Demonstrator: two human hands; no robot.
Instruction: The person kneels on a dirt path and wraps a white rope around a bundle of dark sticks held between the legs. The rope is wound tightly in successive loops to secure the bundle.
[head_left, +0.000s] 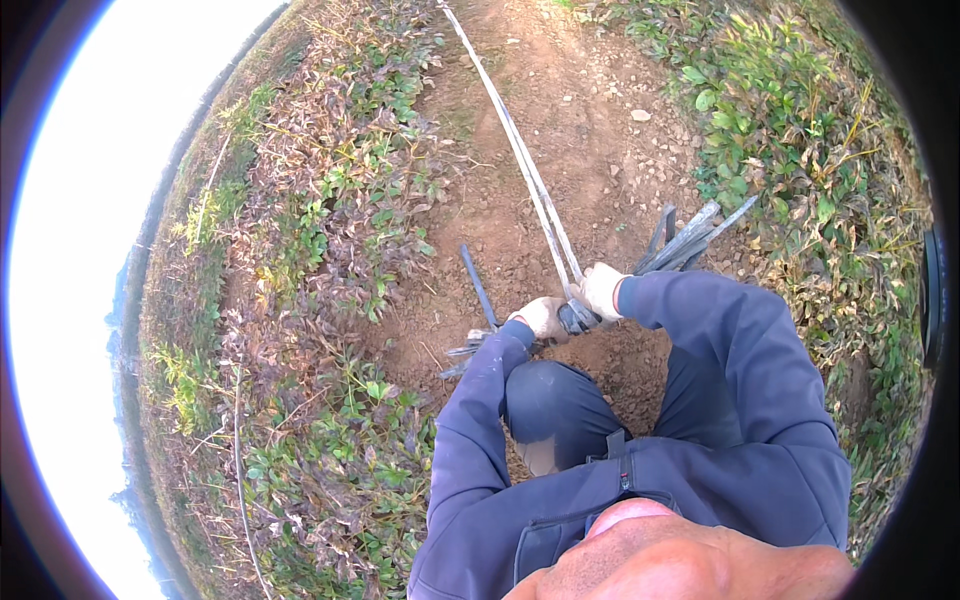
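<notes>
A bundle of long grey strips (679, 241), perhaps weathered wood, lies crosswise before my knees, low over the bare soil. Its ends fan out on both sides, and one thin strip sticks up at the left. My left hand (543, 318), in a pale glove, is closed around the bundle left of its middle. A pale doubled rope or strap (525, 161) runs from the bundle's dark middle (576, 318) far up the path. My right hand (600, 291), gloved too, is closed where the rope meets the bundle; its fingertips are partly hidden.
I crouch on a reddish dirt path (540, 97) scattered with small stones (640, 115). Leafy, partly withered plants border it on the left (337, 202) and right (757, 105). A thin bent stick (240, 465) rises among the left plants.
</notes>
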